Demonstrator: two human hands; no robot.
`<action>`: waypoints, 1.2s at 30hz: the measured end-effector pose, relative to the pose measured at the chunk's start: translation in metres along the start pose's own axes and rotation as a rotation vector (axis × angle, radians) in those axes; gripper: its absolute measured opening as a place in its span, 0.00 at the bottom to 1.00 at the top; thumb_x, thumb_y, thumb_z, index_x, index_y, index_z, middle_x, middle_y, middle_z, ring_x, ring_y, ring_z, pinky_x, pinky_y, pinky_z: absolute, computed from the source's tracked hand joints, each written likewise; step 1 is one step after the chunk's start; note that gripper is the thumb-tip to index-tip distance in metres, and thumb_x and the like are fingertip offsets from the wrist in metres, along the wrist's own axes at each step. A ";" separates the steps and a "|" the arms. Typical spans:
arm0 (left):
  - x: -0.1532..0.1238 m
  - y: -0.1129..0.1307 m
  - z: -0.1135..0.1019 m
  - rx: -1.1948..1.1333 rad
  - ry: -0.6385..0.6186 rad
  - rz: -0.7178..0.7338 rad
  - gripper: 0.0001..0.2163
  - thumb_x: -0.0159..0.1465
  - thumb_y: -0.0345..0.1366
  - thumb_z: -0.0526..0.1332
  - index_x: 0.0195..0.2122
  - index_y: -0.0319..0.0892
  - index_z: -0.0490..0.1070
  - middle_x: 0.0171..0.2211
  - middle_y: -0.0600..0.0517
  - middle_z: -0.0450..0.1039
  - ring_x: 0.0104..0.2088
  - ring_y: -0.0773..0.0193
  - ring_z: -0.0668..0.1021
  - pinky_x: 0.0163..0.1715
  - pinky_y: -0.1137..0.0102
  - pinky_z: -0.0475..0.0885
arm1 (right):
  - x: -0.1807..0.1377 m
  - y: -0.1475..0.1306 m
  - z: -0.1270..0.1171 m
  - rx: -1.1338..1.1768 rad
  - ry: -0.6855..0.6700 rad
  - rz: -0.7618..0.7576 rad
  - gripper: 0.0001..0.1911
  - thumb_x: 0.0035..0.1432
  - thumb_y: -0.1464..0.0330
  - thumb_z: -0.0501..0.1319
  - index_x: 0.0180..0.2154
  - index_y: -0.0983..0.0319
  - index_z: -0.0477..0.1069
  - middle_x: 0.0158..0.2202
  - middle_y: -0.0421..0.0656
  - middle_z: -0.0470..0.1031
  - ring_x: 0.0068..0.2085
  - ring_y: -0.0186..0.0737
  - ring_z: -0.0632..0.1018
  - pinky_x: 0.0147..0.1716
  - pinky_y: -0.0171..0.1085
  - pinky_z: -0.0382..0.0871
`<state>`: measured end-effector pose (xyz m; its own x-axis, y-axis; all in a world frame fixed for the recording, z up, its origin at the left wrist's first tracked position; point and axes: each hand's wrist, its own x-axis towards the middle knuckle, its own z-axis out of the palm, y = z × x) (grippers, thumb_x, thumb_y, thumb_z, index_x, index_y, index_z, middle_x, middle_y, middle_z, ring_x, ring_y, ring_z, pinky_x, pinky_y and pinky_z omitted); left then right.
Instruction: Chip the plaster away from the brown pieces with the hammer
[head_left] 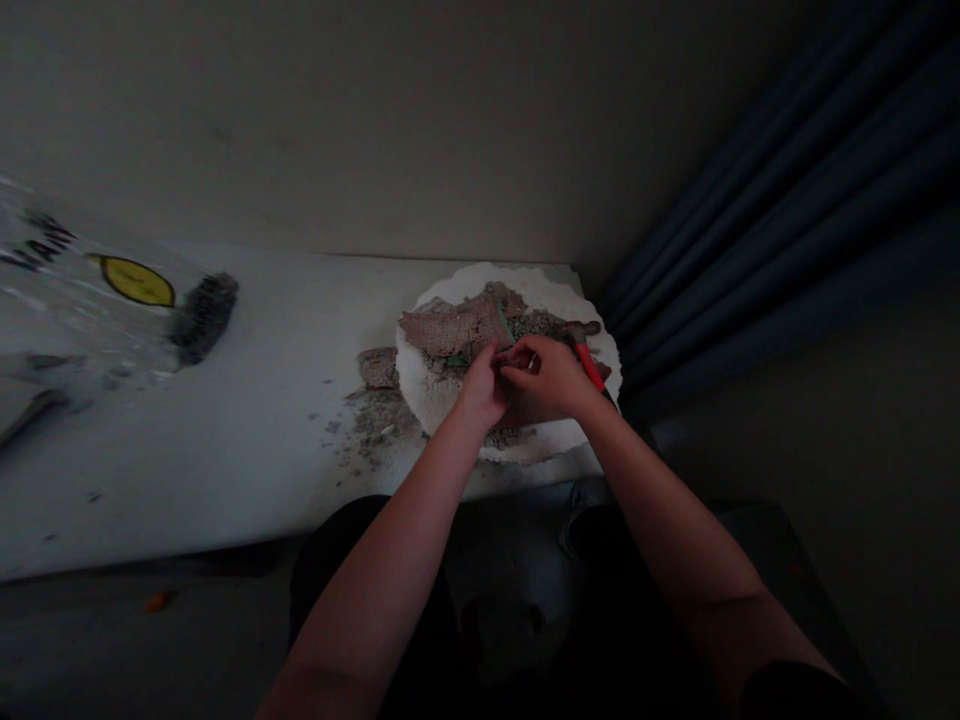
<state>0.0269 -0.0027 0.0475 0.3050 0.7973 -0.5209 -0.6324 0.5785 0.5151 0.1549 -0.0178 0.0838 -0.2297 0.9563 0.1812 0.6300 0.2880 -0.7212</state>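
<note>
Both hands meet over a round white board point(544, 287) with a ragged edge. My left hand point(482, 388) is closed near the board's middle, its fingertips close to those of my right hand point(553, 374). The right fingers are pinched together; whatever small thing lies between the hands is too dark and covered to make out. Just beyond them, a brown, cracked, bark-like piece point(448, 330) lies on the board, with bits of green beside it. Grey crumbly grit point(536, 323) surrounds it. A red-handled tool point(590, 367) lies by my right wrist, partly hidden.
More grit point(379, 420) is scattered on the white table point(240, 460) left of the board, near another brown piece point(377, 368). A clear plastic bag point(90, 300) with a yellow label and dark contents lies further left. Dark curtains point(787, 190) hang at right; a wall stands behind.
</note>
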 end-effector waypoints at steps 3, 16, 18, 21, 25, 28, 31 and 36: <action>-0.007 0.006 0.003 -0.077 -0.062 -0.078 0.14 0.72 0.36 0.50 0.29 0.40 0.65 0.18 0.59 0.59 0.13 0.76 0.60 0.12 0.80 0.52 | 0.001 0.009 -0.003 0.098 0.161 0.023 0.07 0.61 0.63 0.61 0.34 0.59 0.70 0.30 0.41 0.75 0.32 0.39 0.74 0.33 0.37 0.66; -0.034 0.058 -0.034 -0.082 0.029 0.256 0.04 0.62 0.25 0.56 0.32 0.40 0.66 0.20 0.59 0.63 0.14 0.77 0.61 0.13 0.81 0.54 | -0.040 0.048 -0.020 0.050 0.137 0.090 0.08 0.58 0.61 0.60 0.31 0.59 0.70 0.26 0.40 0.73 0.28 0.39 0.73 0.31 0.39 0.66; -0.041 0.062 -0.055 -0.051 0.078 0.316 0.04 0.63 0.27 0.56 0.31 0.41 0.66 0.17 0.62 0.56 0.12 0.77 0.55 0.11 0.80 0.48 | -0.042 0.046 -0.026 0.073 0.168 0.076 0.08 0.57 0.61 0.60 0.30 0.59 0.70 0.26 0.40 0.74 0.29 0.40 0.73 0.31 0.39 0.66; -0.053 0.061 -0.091 0.036 0.242 0.362 0.07 0.63 0.30 0.56 0.28 0.42 0.64 0.14 0.63 0.48 0.11 0.75 0.51 0.09 0.79 0.45 | -0.040 0.040 -0.032 0.104 0.211 0.048 0.08 0.56 0.61 0.60 0.30 0.58 0.70 0.26 0.41 0.74 0.29 0.40 0.74 0.31 0.39 0.65; -0.067 0.045 -0.129 0.204 0.520 0.149 0.09 0.59 0.28 0.56 0.23 0.43 0.58 0.14 0.59 0.58 0.12 0.73 0.60 0.11 0.78 0.54 | -0.038 0.036 -0.036 0.129 0.259 0.027 0.09 0.56 0.61 0.61 0.29 0.59 0.70 0.25 0.40 0.72 0.28 0.39 0.72 0.30 0.39 0.63; -0.069 0.028 -0.142 0.264 0.558 0.057 0.07 0.59 0.28 0.57 0.25 0.42 0.62 0.18 0.55 0.66 0.17 0.69 0.70 0.16 0.76 0.65 | -0.041 0.038 -0.037 0.158 0.288 0.013 0.09 0.55 0.61 0.61 0.28 0.58 0.69 0.25 0.40 0.71 0.28 0.39 0.71 0.30 0.39 0.63; -0.067 0.017 -0.146 0.295 0.573 0.054 0.06 0.61 0.28 0.56 0.27 0.42 0.63 0.19 0.54 0.68 0.20 0.68 0.73 0.23 0.75 0.71 | -0.047 0.039 -0.039 0.180 0.303 0.010 0.08 0.55 0.62 0.61 0.27 0.58 0.69 0.24 0.40 0.71 0.28 0.40 0.71 0.30 0.40 0.63; -0.069 0.014 -0.141 0.328 0.550 0.090 0.04 0.59 0.28 0.60 0.29 0.41 0.66 0.20 0.54 0.69 0.20 0.67 0.72 0.23 0.75 0.71 | -0.059 0.034 -0.049 0.216 0.308 -0.001 0.10 0.55 0.60 0.61 0.28 0.59 0.70 0.25 0.40 0.72 0.29 0.40 0.72 0.31 0.40 0.64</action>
<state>-0.1039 -0.0743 -0.0055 -0.2040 0.6909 -0.6936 -0.3616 0.6052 0.7092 0.2265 -0.0621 0.0818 0.0243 0.9362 0.3505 0.4516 0.3026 -0.8393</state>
